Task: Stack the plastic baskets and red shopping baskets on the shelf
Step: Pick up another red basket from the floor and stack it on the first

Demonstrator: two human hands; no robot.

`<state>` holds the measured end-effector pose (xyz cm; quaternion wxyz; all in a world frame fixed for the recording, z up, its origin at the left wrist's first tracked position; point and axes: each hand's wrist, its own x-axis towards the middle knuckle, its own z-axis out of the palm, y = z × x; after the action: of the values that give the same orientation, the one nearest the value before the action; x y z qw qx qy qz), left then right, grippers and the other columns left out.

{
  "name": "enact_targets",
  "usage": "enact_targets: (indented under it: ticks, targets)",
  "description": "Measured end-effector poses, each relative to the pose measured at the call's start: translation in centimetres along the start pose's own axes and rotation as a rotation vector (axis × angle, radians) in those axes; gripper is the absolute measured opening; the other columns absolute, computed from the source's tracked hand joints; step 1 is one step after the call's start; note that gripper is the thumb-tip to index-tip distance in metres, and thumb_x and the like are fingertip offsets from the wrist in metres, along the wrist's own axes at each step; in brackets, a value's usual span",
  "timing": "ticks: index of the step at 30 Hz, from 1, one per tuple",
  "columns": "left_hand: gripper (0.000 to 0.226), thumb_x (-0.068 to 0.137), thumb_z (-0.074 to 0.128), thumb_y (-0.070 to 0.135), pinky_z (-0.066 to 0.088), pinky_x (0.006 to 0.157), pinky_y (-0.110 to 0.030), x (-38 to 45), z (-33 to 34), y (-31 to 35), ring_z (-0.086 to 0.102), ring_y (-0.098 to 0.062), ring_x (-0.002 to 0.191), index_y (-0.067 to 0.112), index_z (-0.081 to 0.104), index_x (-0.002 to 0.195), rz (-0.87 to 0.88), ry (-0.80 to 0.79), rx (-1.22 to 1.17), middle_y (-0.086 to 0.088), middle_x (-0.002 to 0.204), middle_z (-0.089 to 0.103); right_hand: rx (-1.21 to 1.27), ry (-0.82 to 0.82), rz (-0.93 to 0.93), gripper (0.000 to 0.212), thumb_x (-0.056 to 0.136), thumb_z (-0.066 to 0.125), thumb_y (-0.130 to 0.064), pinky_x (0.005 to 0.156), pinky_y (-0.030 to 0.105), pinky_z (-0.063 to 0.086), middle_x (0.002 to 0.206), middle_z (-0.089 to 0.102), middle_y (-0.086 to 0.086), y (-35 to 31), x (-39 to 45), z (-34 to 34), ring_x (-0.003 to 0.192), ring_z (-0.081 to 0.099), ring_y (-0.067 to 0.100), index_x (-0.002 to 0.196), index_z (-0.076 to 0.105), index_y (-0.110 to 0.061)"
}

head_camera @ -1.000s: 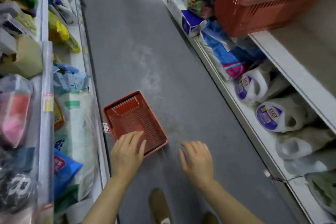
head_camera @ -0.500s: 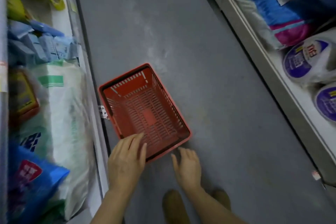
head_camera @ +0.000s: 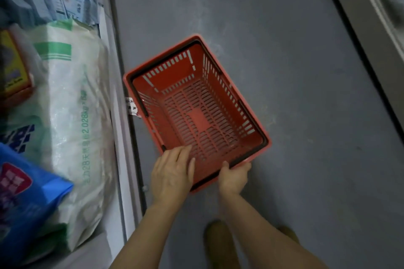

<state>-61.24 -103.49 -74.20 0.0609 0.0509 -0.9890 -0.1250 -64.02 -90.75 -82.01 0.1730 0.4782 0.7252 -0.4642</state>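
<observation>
Red shopping basket (head_camera: 196, 109) sits empty on the grey floor (head_camera: 295, 72), angled, just beside the base of the left shelf unit (head_camera: 122, 116). Right hand (head_camera: 234, 178) grips the near rim, thumb over the edge. Left hand (head_camera: 172, 173) lies on the near corner, fingers fairly straight, reaching inside; no firm hold visible. Step looks like pickup. Next: left hand needs a real hold, then lift level toward the shelf.

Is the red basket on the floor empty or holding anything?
Empty. The red basket sits upright on the floor, and its slotted bottom shows bare throughout; only the left hand reaches over the near rim.
</observation>
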Motion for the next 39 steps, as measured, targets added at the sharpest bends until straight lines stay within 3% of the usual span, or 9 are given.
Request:
enact_targets:
  ticks: [7, 9, 13, 15, 19, 25, 30, 34, 39]
  targets:
    - [0.031, 0.08, 0.076, 0.011, 0.057, 0.071, -0.04, 4.8, 2.2, -1.6, 0.067, -0.031, 0.081, 0.008, 0.073, 0.11, -0.011, -0.051, -0.01, -0.006, 0.098, 0.073, -0.139, 0.162, -0.346, 0.044, 0.089, 0.059, -0.021, 0.085, 0.048, 0.047, 0.112, 0.067, 0.02, -1.8, 9.0, -10.7, 0.1, 0.063, 0.041, 0.131, 0.054, -0.012]
    - [0.039, 0.082, 0.073, 0.01, 0.056, 0.076, -0.045, 6.3, 3.2, -2.6, 0.066, -0.036, 0.089, 0.006, 0.069, 0.121, -0.086, -0.079, -0.008, -0.011, 0.108, 0.072, -0.174, 0.193, -0.373, 0.038, 0.09, 0.062, -0.02, 0.082, 0.047, 0.048, 0.107, 0.068, 0.021, -2.7, 11.2, -12.8, 0.096, 0.064, 0.042, 0.127, 0.058, -0.013]
    - [0.068, 0.097, 0.056, 0.019, 0.037, 0.109, -0.054, 8.4, 5.6, -5.4, 0.038, -0.04, 0.137, 0.011, 0.025, 0.157, -0.322, -0.272, 0.047, -0.017, 0.157, 0.034, -0.208, 0.222, -0.395, 0.052, 0.093, 0.061, -0.026, 0.088, 0.046, 0.047, 0.116, 0.065, 0.017, -2.4, 12.8, -15.2, 0.099, 0.064, 0.038, 0.14, 0.047, -0.012]
    - [0.075, 0.1, 0.051, 0.025, 0.032, 0.112, -0.056, 9.3, 6.7, -6.4, 0.031, -0.04, 0.142, 0.017, 0.007, 0.16, -0.373, -0.343, 0.007, -0.015, 0.163, 0.02, -0.232, 0.179, -0.428, 0.061, 0.094, 0.058, -0.031, 0.088, 0.045, 0.05, 0.121, 0.062, 0.014, -0.8, 12.4, -15.7, 0.098, 0.064, 0.035, 0.149, 0.036, -0.018]
    - [0.077, 0.102, 0.05, 0.028, 0.043, 0.095, -0.055, 10.6, 7.1, -6.6, 0.049, -0.039, 0.123, 0.028, -0.002, 0.16, -0.416, -0.366, -0.143, -0.019, 0.144, 0.039, -0.266, 0.067, -0.609, 0.063, 0.09, 0.04, -0.054, 0.091, 0.05, 0.051, 0.132, 0.059, 0.007, 1.2, 12.7, -15.7, 0.111, 0.061, 0.031, 0.149, 0.03, -0.034]
    - [0.07, 0.102, 0.05, 0.028, 0.045, 0.085, -0.048, 9.7, 5.2, -4.9, 0.055, -0.037, 0.105, 0.034, 0.01, 0.159, -0.38, -0.281, -0.164, -0.019, 0.122, 0.048, -0.135, 0.114, -0.617, 0.057, 0.09, 0.051, -0.038, 0.101, 0.047, 0.047, 0.134, 0.059, 0.003, -1.9, 12.6, -18.7, 0.119, 0.058, 0.022, 0.145, 0.042, -0.026]
    - [0.069, 0.101, 0.052, 0.027, 0.047, 0.085, -0.049, 10.6, 1.3, -0.7, 0.056, -0.038, 0.097, 0.038, 0.015, 0.158, -0.371, -0.21, -0.288, -0.017, 0.111, 0.05, -0.07, 0.18, -0.619, 0.058, 0.087, 0.068, -0.01, 0.098, 0.026, 0.043, 0.126, 0.062, -0.002, -6.4, 9.6, -24.9, 0.11, 0.059, 0.013, 0.141, 0.05, -0.02]
    - [0.07, 0.099, 0.055, 0.027, 0.045, 0.078, -0.043, 13.4, -4.7, 4.5, 0.057, -0.035, 0.099, 0.04, 0.018, 0.157, -0.333, -0.169, -0.302, -0.014, 0.11, 0.052, -0.033, 0.245, -0.589, 0.058, 0.087, 0.069, -0.012, 0.098, 0.027, 0.041, 0.13, 0.062, 0.005, -10.7, 7.0, -30.6, 0.113, 0.059, 0.018, 0.141, 0.05, -0.021]
    - [0.07, 0.1, 0.054, 0.027, 0.042, 0.074, -0.038, 16.9, -13.0, 11.0, 0.057, -0.033, 0.096, 0.043, 0.015, 0.156, -0.244, -0.132, -0.361, -0.009, 0.105, 0.048, 0.058, 0.262, -0.607, 0.056, 0.089, 0.066, -0.013, 0.101, 0.028, 0.042, 0.126, 0.061, -0.005, -16.1, 3.0, -38.3, 0.112, 0.058, 0.012, 0.141, 0.05, -0.024]
